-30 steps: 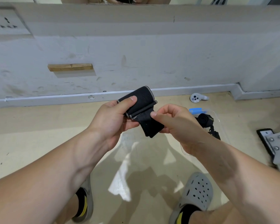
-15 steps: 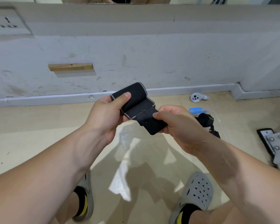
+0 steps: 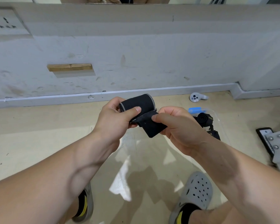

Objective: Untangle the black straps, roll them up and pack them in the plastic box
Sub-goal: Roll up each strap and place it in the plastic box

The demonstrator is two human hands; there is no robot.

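Note:
A wide black strap [image 3: 141,105] with grey edging is held above the floor, partly rolled into a cylinder. My left hand [image 3: 115,118] grips the rolled part, thumb pressed on top. My right hand [image 3: 178,126] pinches the loose flat tail [image 3: 153,129] that hangs down from the roll. To the right, on the floor, lies the clear plastic box [image 3: 217,116] with a blue clip; inside it sits a rolled black strap [image 3: 204,118], partly hidden behind my right hand.
A white controller [image 3: 196,97] lies by the baseboard. A grey metal bracket with bolts [image 3: 277,143] sits at the right edge. My feet in grey clogs [image 3: 196,193] are below. A grey wall with a wooden block [image 3: 69,67] runs across ahead.
The roll has grown and the loose tail has shortened. Both hands shifted slightly, and my left thumb now sits on the roll's front.

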